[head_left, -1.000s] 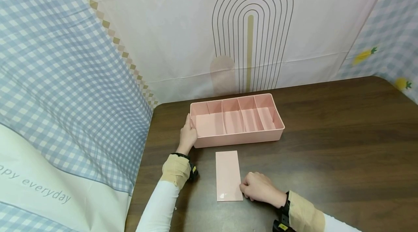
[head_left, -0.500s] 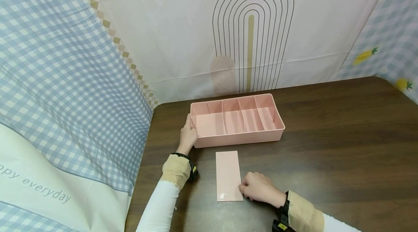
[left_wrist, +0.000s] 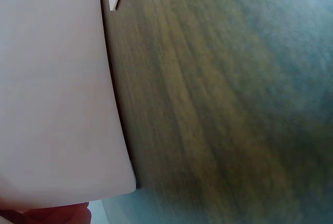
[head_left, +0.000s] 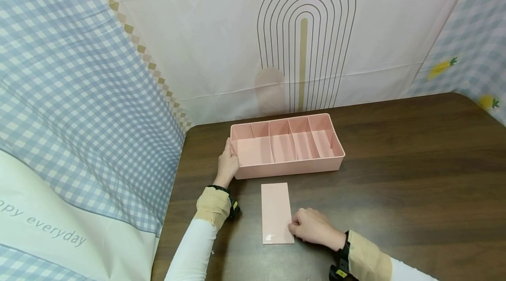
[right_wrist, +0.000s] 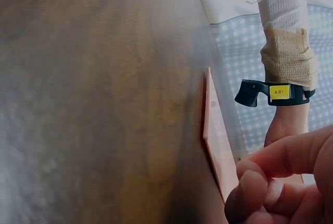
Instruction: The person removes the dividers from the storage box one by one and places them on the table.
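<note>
A long pink divided box (head_left: 290,167) stands on the dark wooden table in the head view. My left hand (head_left: 227,166) holds its left end, one finger along the side wall; in the left wrist view the box's smooth outer wall (left_wrist: 57,99) hides most of that hand. In front of the box lies a flat pink rectangular panel (head_left: 275,213). My right hand (head_left: 314,227) rests beside the panel's right edge, fingers loosely curled, fingertips just over that edge. The right wrist view shows thumb and index finger (right_wrist: 286,156) close together, with no panel visibly pinched between them.
Thin partitions (head_left: 292,140) split the box into several compartments, the left one widest. A white patterned cloth (head_left: 213,44) hangs behind the table (head_left: 403,175). Blue checked cloth (head_left: 79,74) drapes along the left side. Dark wristbands with cameras (head_left: 341,268) sit on both wrists.
My right fingertips have crept very slightly left over the panel's edge. The box, the panel and my left hand stay where they were.
</note>
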`<action>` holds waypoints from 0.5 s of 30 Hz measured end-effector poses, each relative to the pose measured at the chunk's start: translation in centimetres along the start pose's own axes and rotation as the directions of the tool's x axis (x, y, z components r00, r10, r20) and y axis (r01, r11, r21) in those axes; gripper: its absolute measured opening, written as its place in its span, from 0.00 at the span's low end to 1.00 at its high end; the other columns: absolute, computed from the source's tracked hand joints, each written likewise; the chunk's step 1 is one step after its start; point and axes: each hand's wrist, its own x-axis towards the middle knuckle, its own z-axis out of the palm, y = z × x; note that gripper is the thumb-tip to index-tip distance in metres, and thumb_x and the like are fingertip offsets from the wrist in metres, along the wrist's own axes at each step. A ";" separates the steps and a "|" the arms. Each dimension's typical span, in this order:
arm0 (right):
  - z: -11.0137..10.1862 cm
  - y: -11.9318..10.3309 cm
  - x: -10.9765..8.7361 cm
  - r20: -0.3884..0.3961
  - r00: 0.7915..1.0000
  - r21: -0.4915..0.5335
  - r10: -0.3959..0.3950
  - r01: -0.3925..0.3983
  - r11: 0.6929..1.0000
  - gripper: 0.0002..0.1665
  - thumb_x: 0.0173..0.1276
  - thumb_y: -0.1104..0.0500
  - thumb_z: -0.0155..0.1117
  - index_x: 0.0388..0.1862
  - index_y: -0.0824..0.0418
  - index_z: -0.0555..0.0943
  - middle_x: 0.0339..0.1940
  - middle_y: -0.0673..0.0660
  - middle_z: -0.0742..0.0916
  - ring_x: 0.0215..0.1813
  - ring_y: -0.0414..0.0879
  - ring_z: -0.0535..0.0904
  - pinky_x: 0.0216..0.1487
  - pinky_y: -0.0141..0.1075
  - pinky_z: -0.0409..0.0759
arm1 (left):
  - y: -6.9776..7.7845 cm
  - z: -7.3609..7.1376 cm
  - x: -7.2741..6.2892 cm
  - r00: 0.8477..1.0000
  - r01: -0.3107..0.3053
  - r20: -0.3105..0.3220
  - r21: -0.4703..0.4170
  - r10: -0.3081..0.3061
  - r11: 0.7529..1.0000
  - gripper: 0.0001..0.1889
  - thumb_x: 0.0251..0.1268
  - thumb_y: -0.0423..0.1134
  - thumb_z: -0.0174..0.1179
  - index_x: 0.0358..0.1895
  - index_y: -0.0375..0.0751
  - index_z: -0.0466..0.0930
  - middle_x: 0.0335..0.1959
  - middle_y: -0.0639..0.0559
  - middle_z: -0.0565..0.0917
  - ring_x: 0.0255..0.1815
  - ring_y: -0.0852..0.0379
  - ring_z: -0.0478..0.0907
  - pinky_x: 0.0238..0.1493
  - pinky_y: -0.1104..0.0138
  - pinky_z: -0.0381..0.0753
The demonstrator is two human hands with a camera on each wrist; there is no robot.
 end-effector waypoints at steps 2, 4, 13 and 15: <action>0.0 0.0 0.0 -0.005 1.000 -0.006 -0.001 0.001 1.000 0.25 0.58 0.58 0.56 0.03 0.53 0.64 0.02 0.43 0.66 0.07 0.37 0.63 0.11 0.27 0.52 | 0.0 0.0 0.0 1.000 0.001 -0.001 0.000 -0.001 1.000 0.25 0.72 0.41 0.27 0.70 0.47 0.41 0.69 0.45 0.54 0.68 0.49 0.53 0.66 0.56 0.54; -0.1 0.0 0.1 -0.008 1.000 -0.008 -0.001 0.001 1.000 0.25 0.58 0.58 0.56 0.03 0.52 0.63 0.02 0.43 0.66 0.08 0.37 0.62 0.11 0.28 0.51 | 0.1 0.0 -0.1 1.000 0.000 -0.002 0.000 0.000 1.000 0.25 0.72 0.41 0.27 0.70 0.47 0.41 0.69 0.44 0.54 0.68 0.49 0.53 0.66 0.56 0.54; -0.3 -0.1 0.4 -0.030 1.000 -0.025 0.003 -0.003 1.000 0.25 0.57 0.57 0.56 0.04 0.52 0.60 0.03 0.43 0.63 0.09 0.37 0.59 0.13 0.28 0.50 | 0.1 0.0 -0.1 1.000 0.003 -0.005 0.002 -0.003 1.000 0.25 0.72 0.40 0.28 0.70 0.46 0.41 0.69 0.44 0.54 0.68 0.49 0.53 0.66 0.56 0.55; -0.4 -0.1 0.5 -0.038 0.999 -0.030 0.003 -0.005 1.000 0.25 0.58 0.57 0.56 0.04 0.52 0.60 0.03 0.43 0.63 0.09 0.37 0.58 0.13 0.28 0.50 | 0.1 0.0 -0.1 1.000 0.004 -0.005 0.001 -0.004 1.000 0.25 0.72 0.41 0.28 0.70 0.46 0.41 0.69 0.44 0.55 0.68 0.49 0.53 0.66 0.56 0.55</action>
